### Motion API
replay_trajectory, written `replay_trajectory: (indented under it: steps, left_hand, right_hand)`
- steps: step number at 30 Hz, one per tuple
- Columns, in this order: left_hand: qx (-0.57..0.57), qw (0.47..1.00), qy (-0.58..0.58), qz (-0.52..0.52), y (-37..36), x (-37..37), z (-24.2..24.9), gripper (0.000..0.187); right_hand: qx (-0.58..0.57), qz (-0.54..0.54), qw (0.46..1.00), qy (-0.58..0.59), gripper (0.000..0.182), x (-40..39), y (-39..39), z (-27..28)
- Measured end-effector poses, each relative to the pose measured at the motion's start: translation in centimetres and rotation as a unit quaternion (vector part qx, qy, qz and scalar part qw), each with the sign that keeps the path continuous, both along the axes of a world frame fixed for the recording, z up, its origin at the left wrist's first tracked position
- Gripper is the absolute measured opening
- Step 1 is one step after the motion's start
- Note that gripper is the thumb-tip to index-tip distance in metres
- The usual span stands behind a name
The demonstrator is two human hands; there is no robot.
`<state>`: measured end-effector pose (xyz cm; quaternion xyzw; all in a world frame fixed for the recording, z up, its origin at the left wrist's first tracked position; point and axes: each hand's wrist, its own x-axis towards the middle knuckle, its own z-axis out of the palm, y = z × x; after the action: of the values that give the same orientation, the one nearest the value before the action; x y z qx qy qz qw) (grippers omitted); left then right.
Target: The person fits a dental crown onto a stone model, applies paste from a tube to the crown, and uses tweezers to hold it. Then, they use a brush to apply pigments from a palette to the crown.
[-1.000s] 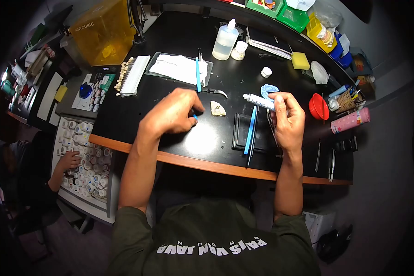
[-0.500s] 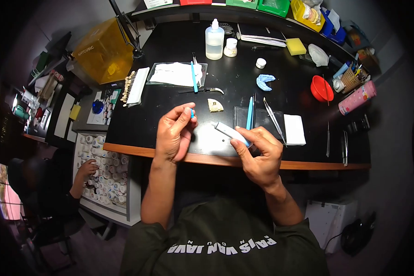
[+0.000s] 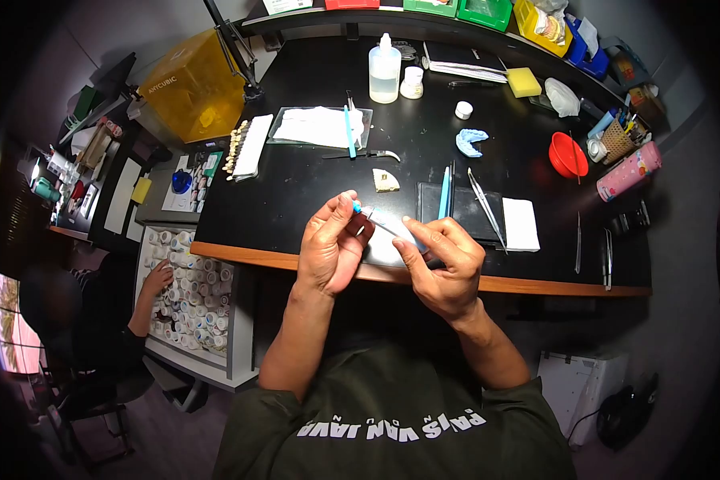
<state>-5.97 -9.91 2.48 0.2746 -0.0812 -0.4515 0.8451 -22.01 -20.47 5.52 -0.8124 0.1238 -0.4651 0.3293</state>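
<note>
White tube (image 3: 392, 230) held above the near edge of the table (image 3: 296, 200), body pinched in the grip of the right hand (image 3: 448, 264), nozzle end met by the left hand (image 3: 336, 244), thumb and forefinger closed on the small blue cap (image 3: 357, 207). Risk, as a judgement: cap slipping from the fingertips and dropping off the edge; too firm a squeeze pushing paste out; an elbow catching the tweezers (image 3: 486, 208) or blue tool (image 3: 443, 194) just beyond

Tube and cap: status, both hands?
Right hand grips the white tube. Left hand pinches the small blue cap at the tube's tip. Both held above the desk edge, nothing between them.
</note>
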Motion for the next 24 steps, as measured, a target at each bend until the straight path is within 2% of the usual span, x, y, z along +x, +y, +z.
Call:
replay_trajectory:
  steps: [9,15,18,21,22,23,24]
  left_hand:
    - [-0.026,0.999,-0.037,0.027,0.1,-0.3,-1.1,0.016]
    - [0.01,0.983,-0.16,0.092,0.3,-0.9,-0.9,0.014]
    - [0.005,0.974,-0.193,0.119,0.4,-1.0,-0.9,0.016]
    - [0.011,0.959,-0.243,0.145,0.4,-1.3,-0.3,0.017]
    - [-0.002,0.957,-0.255,0.141,0.4,-1.1,-0.6,0.017]
    - [-0.014,0.954,-0.266,0.137,0.5,-0.8,-1.1,0.017]
    - [-0.028,0.951,-0.278,0.131,0.6,-0.6,-1.4,0.016]
  right_hand:
    - [-0.035,-0.008,0.999,-0.003,0.034,0.0,0.2,0.2]
    - [-0.089,-0.021,0.996,0.001,0.035,-0.3,0.2,0.5]
    - [-0.051,-0.01,0.999,-0.002,0.028,-0.2,0.6,0.3]
    - [0.053,0.026,0.997,0.051,0.019,-0.5,0.7,-0.1]
    - [0.124,0.062,0.988,0.064,0.018,-0.6,1.0,-0.6]
    - [0.278,0.134,0.948,0.083,0.022,-1.0,1.3,-0.5]
    - [0.423,0.2,0.878,0.098,0.025,-1.4,1.6,0.1]
